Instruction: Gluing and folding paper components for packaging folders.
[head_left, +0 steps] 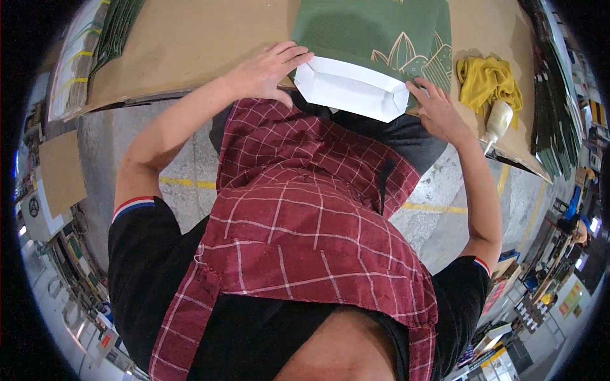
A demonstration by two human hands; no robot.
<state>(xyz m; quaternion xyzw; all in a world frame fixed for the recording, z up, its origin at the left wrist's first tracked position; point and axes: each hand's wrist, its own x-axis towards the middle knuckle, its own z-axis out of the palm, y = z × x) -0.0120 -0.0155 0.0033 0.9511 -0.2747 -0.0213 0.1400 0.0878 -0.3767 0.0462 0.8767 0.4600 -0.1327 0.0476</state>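
Note:
A green paper bag [356, 28] with a gold leaf pattern lies on the worktable in front of me. Its near end is folded out into a white flap [346, 87], which reaches over the table's edge toward my lap. My left hand [274, 68] is open at the flap's left corner, fingertips resting on the bag and thumb held apart. At the right corner, my right hand [437, 109] touches the bag with its fingers extended; its thumb is hard to make out.
A yellow cloth [486, 82] and a whitish squeeze bottle [499, 122] lie on the brown tabletop [197, 38], right of the bag. Stacked dark green sheets [553, 101] line the right edge. Banded stacks [79, 63] stand at the left.

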